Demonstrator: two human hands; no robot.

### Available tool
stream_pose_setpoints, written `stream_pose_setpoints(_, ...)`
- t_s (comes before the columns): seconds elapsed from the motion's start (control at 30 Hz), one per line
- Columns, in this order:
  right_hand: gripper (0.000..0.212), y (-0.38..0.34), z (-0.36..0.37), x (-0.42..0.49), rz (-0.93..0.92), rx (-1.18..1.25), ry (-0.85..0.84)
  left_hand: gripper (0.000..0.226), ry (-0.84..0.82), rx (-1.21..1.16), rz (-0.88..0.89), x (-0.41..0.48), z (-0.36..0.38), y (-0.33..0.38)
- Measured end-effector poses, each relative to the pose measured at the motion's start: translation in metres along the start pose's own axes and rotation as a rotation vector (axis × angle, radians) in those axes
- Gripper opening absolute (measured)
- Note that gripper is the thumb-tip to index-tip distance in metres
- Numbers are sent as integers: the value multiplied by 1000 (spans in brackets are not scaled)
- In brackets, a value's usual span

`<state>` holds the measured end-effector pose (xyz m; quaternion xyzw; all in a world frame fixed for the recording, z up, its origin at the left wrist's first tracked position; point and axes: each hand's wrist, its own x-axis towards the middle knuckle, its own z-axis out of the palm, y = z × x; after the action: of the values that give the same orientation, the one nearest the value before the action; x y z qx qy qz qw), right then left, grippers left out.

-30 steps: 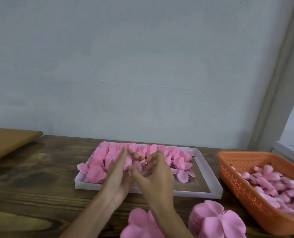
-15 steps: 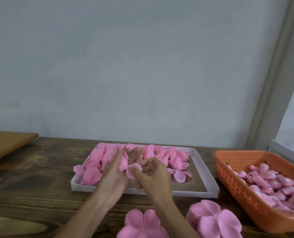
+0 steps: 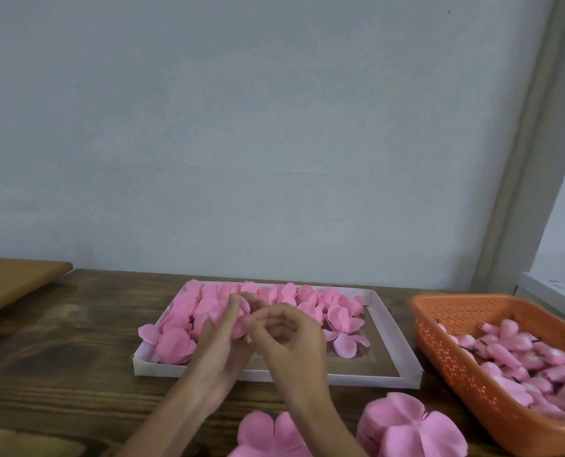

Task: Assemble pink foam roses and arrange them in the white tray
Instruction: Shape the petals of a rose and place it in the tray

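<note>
**Both hands pinched round one pink rose over the tray**

Nearest me, at the table's front edge, two stacks of flat pink petal cut-outs: a smaller one [image 3: 271, 433] just by the right forearm, a thicker pile [image 3: 409, 430] to its right. Both lie on the dark wooden table [image 3: 60, 357], untouched.

Next back, the hands meet above the near wall of the white tray [image 3: 390, 379]. Left hand [image 3: 217, 351] is curled shut on a pink foam rose [image 3: 240, 319], thumb and fingers wrapped round its left side w/ the index finger up along the petals. Right hand [image 3: 287, 341] is closed too, fingertips pinching the same rose from the right; its knuckles hide most of the flower, so I can't tell how far it's assembled. Rose is held just clear of the tray, not resting in it.

Behind them, finished roses [image 3: 274, 298] fill the tray's far and left parts; near-right part shows bare brown floor.

To the right, well apart from the hands, an orange perforated basket [image 3: 439, 338] holds pink buds [image 3: 518, 354] w/ dark stems. Far left, a tan board [image 3: 10, 282]. Beyond all, a pale grey wall [image 3: 241, 127]
</note>
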<state>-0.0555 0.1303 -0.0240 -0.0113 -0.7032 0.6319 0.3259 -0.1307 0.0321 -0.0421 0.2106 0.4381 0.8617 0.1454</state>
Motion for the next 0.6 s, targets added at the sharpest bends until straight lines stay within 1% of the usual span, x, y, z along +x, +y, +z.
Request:
stream_pose_setpoints(0.07,5,-2,0,0,-8,11,32,44,-24,6,-8,-1,-1,0)
stream_pose_setpoints(0.13,8,-2,-1,0,1,32,58,55,-45,20,-23,-1,-2,-2)
stream_pose_setpoints(0.23,20,-2,-1,0,32,63,90,55,-72,48,-60,-3,-1,0)
stream_pose_setpoints(0.27,21,-2,-1,0,33,67,98,55,-77,67,-76,-5,1,2)
stream_pose_setpoints(0.33,15,0,0,-1,26,90,105,63,-87,85,-107,-7,5,5)
stream_pose_setpoints(0.4,12,0,1,-2,22,114,106,68,-94,83,-102,-6,5,5)
stream_pose_setpoints(0.47,11,2,2,-2,2,125,82,65,-84,88,-77,-4,4,5)
stream_pose_setpoints(0.5,8,2,3,-1,-26,119,56,62,-70,84,-69,-3,2,6)
stream_pose_setpoints(0.53,10,2,3,-2,-62,99,23,59,-51,77,-62,-2,1,5)
stream_pose_setpoints(0.6,29,3,2,-2,-147,-14,-43,55,4,47,-68,-1,-2,4)
